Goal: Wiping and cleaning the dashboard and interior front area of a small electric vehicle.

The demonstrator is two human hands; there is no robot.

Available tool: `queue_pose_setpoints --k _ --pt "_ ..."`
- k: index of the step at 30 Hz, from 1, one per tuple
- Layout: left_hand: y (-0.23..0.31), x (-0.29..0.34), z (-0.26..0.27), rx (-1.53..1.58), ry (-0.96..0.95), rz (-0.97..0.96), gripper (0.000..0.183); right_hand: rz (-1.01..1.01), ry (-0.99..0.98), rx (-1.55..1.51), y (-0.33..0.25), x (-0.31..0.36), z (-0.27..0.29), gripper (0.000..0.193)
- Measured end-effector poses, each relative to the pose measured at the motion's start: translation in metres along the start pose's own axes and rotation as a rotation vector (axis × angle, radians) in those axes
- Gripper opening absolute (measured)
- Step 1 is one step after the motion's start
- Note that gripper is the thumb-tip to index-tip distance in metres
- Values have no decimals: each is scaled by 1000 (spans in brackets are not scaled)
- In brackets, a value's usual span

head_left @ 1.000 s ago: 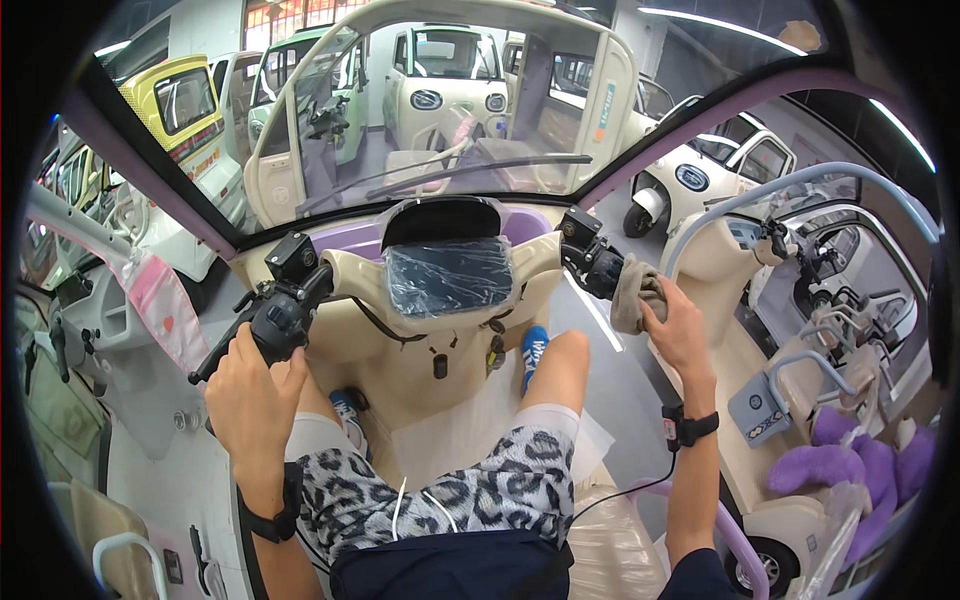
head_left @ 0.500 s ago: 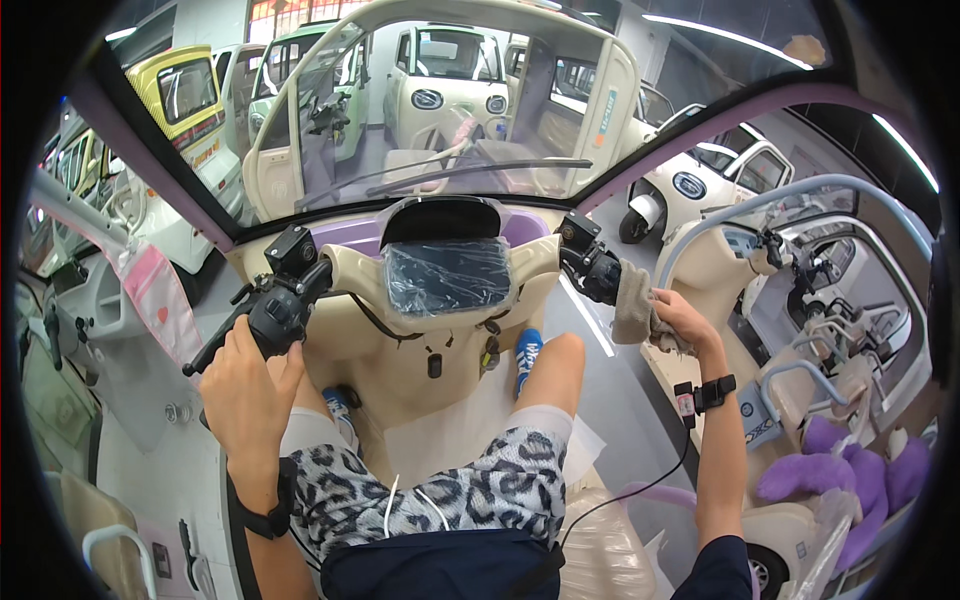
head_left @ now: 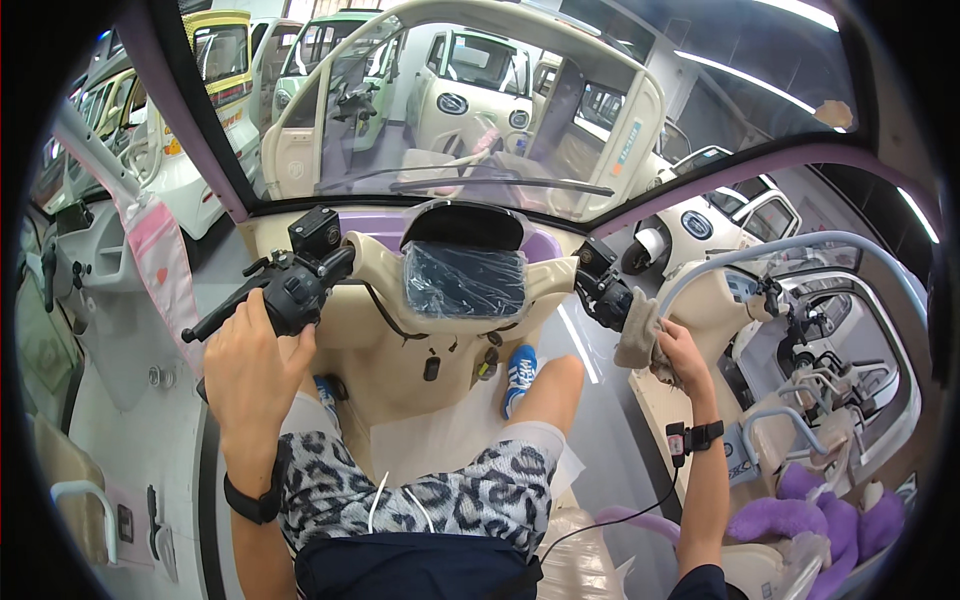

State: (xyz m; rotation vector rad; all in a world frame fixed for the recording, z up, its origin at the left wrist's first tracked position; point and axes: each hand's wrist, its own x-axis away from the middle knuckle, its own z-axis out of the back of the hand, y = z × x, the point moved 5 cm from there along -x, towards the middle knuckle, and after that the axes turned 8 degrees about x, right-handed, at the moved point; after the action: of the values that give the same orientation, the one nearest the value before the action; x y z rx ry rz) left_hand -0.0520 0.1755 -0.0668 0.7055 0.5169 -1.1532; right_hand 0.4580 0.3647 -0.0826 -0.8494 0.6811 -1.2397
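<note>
My left hand is curled over the black left handlebar grip, its thumb beside the switch housing. A crumpled grey-brown cloth is held in my right hand. This cloth covers the outer end of the right handlebar grip, whose inner black part shows. Between the grips stands a dark display under wrinkled clear film. A black key fob hangs below it on the cream front panel.
A windshield with a wiper rises in front. To the right stands another vehicle with a pale blue rail and purple plush cushions. A pink-and-white strip hangs at left. A thin cable runs from my right wrist.
The whole view has shifted and tilted a little, so the handlebar sits further right. My left hand stays on its grip; my right hand keeps the cloth at the right grip.
</note>
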Motion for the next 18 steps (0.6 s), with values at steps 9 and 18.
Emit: queue_pose_setpoints --k 9,18 --pt "2 -1 1 -24 -10 2 54 114 138 35 -2 4 1 36" --pt "1 -1 1 -18 5 -5 54 257 204 193 -18 9 -5 34"
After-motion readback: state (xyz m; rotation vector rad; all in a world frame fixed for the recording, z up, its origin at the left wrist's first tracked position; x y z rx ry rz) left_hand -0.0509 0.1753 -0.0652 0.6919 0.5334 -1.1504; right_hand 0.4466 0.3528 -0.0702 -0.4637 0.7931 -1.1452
